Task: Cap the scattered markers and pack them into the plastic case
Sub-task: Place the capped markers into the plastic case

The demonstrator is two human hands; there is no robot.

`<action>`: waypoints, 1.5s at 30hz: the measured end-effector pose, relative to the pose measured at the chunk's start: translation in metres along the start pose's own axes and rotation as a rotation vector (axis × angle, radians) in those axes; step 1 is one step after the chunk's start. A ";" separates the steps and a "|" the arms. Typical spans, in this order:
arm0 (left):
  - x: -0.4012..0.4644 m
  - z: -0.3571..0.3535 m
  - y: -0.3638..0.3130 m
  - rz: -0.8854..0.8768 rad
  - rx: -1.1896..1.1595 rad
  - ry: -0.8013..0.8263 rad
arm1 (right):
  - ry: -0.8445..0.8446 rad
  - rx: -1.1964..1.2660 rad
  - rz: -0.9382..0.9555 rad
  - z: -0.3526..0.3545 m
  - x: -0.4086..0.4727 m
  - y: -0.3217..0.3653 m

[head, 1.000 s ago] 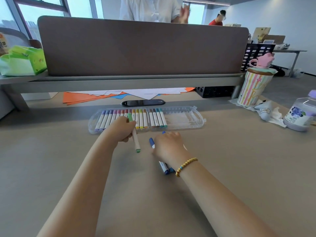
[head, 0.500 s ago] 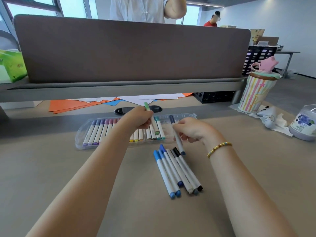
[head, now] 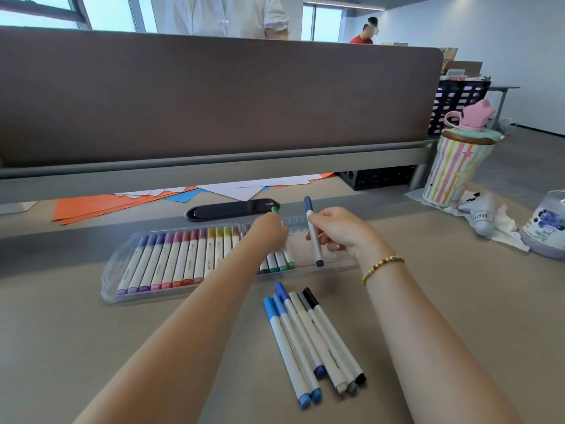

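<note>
A clear plastic case (head: 113, 280) lies open on the desk, with a row of capped markers running from purple through pink, orange and yellow to green. My left hand (head: 270, 232) is over the case, shut on a green marker (head: 275, 209) whose cap tip sticks up above my fingers. My right hand (head: 339, 232) holds a dark blue marker (head: 313, 234) nearly upright over the case's right part. Several capped markers (head: 308, 341), blue, grey and black, lie side by side on the desk in front of the case.
A black phone (head: 232, 208) lies just behind the case, with orange, white and blue paper sheets (head: 91, 206) beyond it. At the right stand a striped cup (head: 452, 172), a crumpled tissue (head: 501, 221) and a plastic bottle (head: 547, 228). A brown divider (head: 214, 99) closes the back.
Both hands rose from the desk to the case. My left hand carried the green marker over the row; my right hand picked a dark blue marker off the loose pile.
</note>
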State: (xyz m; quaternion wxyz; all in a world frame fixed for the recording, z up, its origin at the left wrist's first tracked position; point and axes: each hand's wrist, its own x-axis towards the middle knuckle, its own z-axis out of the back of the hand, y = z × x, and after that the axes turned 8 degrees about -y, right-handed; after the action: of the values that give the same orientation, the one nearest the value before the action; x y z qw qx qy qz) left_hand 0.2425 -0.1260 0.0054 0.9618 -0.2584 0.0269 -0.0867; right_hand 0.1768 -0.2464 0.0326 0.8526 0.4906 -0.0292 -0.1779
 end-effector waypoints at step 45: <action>-0.020 -0.014 0.054 -0.299 0.366 -0.010 | -0.104 -0.656 0.135 -0.069 0.039 -0.018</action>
State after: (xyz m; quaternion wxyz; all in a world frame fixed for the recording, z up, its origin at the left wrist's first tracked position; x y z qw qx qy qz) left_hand 0.2298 -0.0832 -0.0342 0.9692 -0.0811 -0.0327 -0.2301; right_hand 0.2244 -0.2104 -0.0229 0.9722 0.1775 -0.0462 -0.1455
